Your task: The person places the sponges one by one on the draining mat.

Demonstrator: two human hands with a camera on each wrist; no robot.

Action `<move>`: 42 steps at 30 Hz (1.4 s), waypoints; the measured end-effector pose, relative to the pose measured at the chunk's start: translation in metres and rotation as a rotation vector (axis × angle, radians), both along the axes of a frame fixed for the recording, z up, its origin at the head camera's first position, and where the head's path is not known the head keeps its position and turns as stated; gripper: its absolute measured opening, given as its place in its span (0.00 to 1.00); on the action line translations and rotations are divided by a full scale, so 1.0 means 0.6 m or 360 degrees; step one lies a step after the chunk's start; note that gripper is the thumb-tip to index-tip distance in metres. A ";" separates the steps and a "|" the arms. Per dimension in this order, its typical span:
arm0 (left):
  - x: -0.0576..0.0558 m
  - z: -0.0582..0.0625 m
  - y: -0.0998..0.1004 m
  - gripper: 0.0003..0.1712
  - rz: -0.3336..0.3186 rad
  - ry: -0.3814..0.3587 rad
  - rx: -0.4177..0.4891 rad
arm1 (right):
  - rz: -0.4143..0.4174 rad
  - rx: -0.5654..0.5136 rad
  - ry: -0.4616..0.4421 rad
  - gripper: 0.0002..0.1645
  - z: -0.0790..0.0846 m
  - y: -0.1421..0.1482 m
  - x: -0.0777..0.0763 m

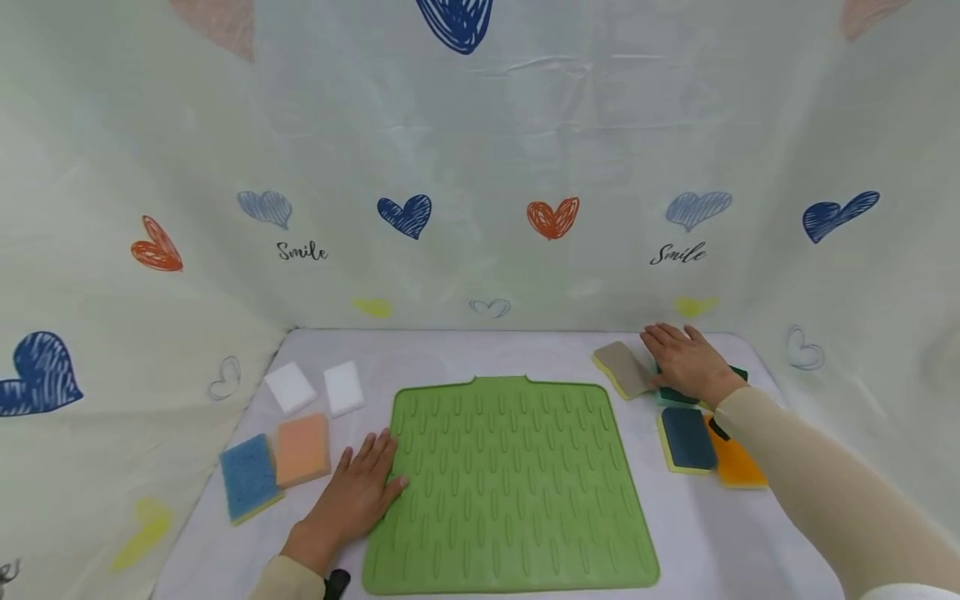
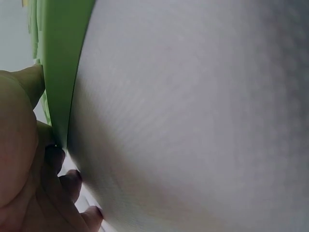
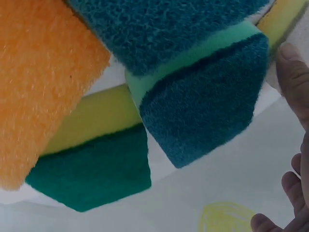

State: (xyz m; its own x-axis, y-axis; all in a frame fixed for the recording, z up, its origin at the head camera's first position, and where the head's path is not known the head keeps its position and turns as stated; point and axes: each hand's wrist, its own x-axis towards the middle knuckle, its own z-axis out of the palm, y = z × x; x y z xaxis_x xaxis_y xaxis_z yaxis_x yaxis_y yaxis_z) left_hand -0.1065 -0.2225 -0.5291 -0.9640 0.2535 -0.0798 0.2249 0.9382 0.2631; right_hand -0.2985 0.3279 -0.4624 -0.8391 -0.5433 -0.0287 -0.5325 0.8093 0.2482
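My left hand (image 1: pixel 357 493) lies flat along the left edge of a green ribbed mat (image 1: pixel 517 508), thumb on its rim and the other fingers spread beside it. From the left wrist view, the thumb touches the mat's side and the fingertips rest on the white cloth. My right hand (image 1: pixel 690 365), fingers straight, is over a group of sponges at the far right. It partly covers a dark green sponge (image 1: pixel 678 397). In the right wrist view its thumb is at the edge of a beige-and-yellow sponge (image 3: pixel 281 18), beside a teal sponge (image 3: pixel 207 96).
Right of the mat lie a navy sponge (image 1: pixel 688 438), an orange sponge (image 1: pixel 738 463) and a green-and-yellow sponge (image 3: pixel 99 166). To the left are a blue sponge (image 1: pixel 251 475), a peach sponge (image 1: pixel 302 450) and two white pads (image 1: pixel 343 388). A heart-printed sheet (image 1: pixel 480 150) hangs behind.
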 end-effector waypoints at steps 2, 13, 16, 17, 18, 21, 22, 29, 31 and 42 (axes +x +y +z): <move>-0.001 0.000 0.002 0.41 0.0002 -0.0004 -0.0003 | 0.0008 -0.0036 0.0016 0.59 -0.005 0.002 -0.003; -0.002 0.002 0.003 0.41 0.0013 0.0005 -0.0017 | 0.0134 -0.0111 -0.0014 0.67 -0.006 0.003 -0.018; -0.002 0.003 0.004 0.41 0.0012 -0.0004 -0.0004 | 0.0151 -0.0100 -0.0066 0.67 -0.005 0.003 -0.020; -0.002 0.003 0.004 0.41 0.0011 -0.0006 -0.0002 | 0.0160 -0.0104 -0.0082 0.67 -0.006 0.002 -0.021; -0.002 0.003 0.004 0.41 0.0008 -0.0008 -0.0002 | 0.0174 -0.0114 -0.0097 0.67 -0.006 0.001 -0.021; -0.002 0.004 0.004 0.41 -0.0001 -0.0006 0.0003 | 0.0213 -0.0121 -0.0128 0.67 -0.007 -0.003 -0.023; -0.002 0.005 0.004 0.41 -0.0002 -0.0005 0.0005 | 0.0222 -0.0118 -0.0136 0.68 -0.007 -0.004 -0.023; 0.001 0.009 0.005 0.41 0.0003 -0.0003 0.0009 | 0.0200 -0.0108 -0.0218 0.69 -0.006 -0.013 -0.020; 0.002 0.009 0.005 0.41 0.0006 -0.0007 0.0015 | 0.0190 -0.0117 -0.0226 0.69 -0.008 -0.014 -0.018; 0.003 0.006 0.001 0.41 0.0025 -0.0019 0.0023 | 0.0191 -0.0226 -0.0064 0.65 -0.028 -0.020 -0.020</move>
State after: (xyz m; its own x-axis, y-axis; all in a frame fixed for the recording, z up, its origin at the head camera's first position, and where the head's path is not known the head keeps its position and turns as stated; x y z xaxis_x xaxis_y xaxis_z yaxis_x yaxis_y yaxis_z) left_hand -0.1047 -0.2217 -0.5256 -0.9668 0.2398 -0.0881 0.2071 0.9376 0.2793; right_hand -0.3102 0.3161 -0.4793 -0.7676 -0.6405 0.0230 -0.6346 0.7646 0.1126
